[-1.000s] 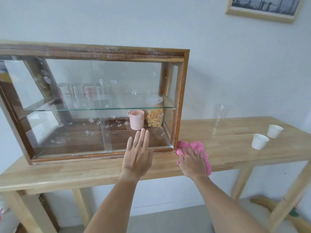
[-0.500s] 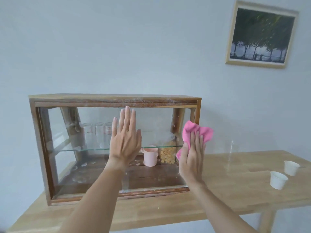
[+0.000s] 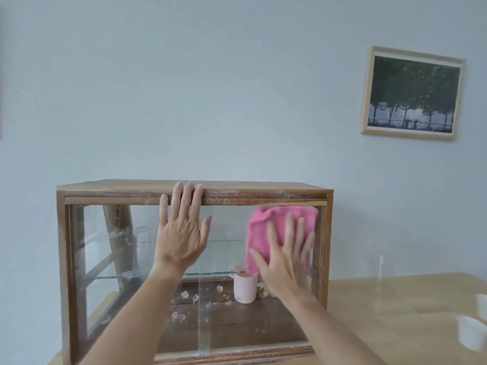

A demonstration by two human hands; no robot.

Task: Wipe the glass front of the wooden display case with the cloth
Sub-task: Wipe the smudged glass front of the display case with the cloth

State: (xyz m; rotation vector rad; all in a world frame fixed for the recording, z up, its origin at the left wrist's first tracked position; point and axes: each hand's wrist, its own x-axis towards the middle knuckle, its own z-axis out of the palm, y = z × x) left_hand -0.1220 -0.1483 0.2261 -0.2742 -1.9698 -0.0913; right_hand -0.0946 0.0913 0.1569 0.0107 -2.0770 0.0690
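Observation:
The wooden display case (image 3: 263,189) stands on a light wooden table (image 3: 395,312), and its glass front (image 3: 100,259) carries white smudges. My right hand (image 3: 284,256) presses a pink cloth (image 3: 274,222) flat against the glass near the upper right corner. My left hand (image 3: 181,233) lies open against the case, palm on the glass and fingertips on the top rail. Inside are a glass shelf, a pink cup (image 3: 245,288) and clear glasses (image 3: 143,238).
A clear plastic cup (image 3: 382,275) and two white paper cups (image 3: 471,333) stand on the table to the right of the case. A framed picture (image 3: 412,93) hangs on the wall at upper right.
My right hand lifted the pink cloth off the table onto the upper right glass. My left hand rose from the lower glass to the top rail. The view tilted upward.

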